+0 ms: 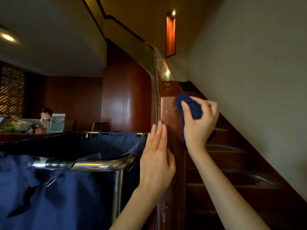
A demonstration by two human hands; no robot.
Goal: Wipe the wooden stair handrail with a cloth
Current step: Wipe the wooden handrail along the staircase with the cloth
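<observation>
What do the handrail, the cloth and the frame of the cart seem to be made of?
Handrail: wood by the look, reddish brown with a glossy varnish; it reflects a light, and pale scuffs show on it.
Cloth: soft dark blue fabric, matte, bunched into folds in the right hand.
Cart frame: metal tube, polished, probably steel or chrome, with bright mirror-like highlights.

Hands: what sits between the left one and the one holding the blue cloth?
The wooden handrail itself, in the head view: the left hand lies flat on its left side, the right hand holds the cloth against its right side.
</observation>
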